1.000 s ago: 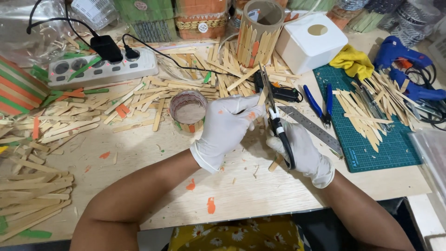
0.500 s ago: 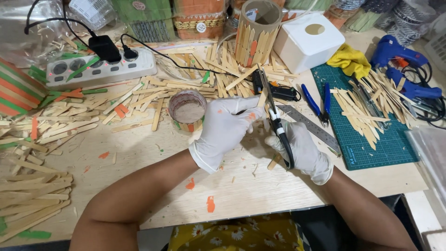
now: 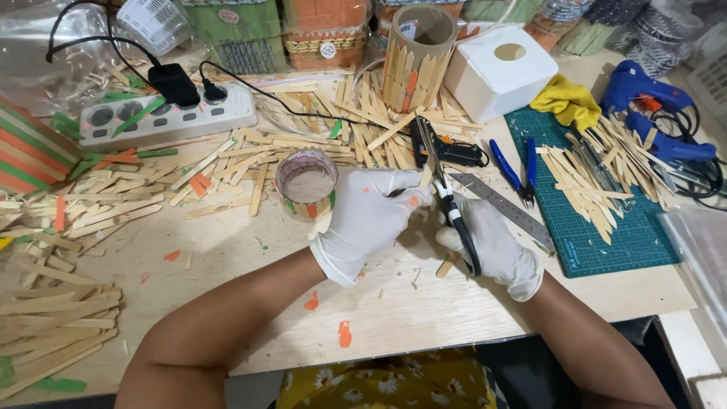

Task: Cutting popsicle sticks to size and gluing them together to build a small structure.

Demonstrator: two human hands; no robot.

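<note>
Both hands wear white gloves and meet over the wooden table. My right hand [image 3: 492,246] grips black-handled scissors [image 3: 447,193] whose blades point away from me. My left hand [image 3: 371,216] pinches a small orange stick piece [image 3: 413,201] right at the blades. A short plain wooden stick [image 3: 445,266] pokes out under my right hand. A small round cup clad in sticks [image 3: 307,182] stands just left of my left hand.
Loose wooden sticks [image 3: 68,220] litter the table's left and back. A power strip [image 3: 166,113] lies at back left. A tall stick-clad cylinder [image 3: 413,57], a white box [image 3: 500,72], a metal ruler [image 3: 503,208], blue pliers [image 3: 515,170], a green cutting mat [image 3: 606,227] and a blue glue gun [image 3: 651,91] are to the right.
Both hands have stayed together at the scissors. The view has shifted slightly; the scissors and stick piece keep almost the same place.
</note>
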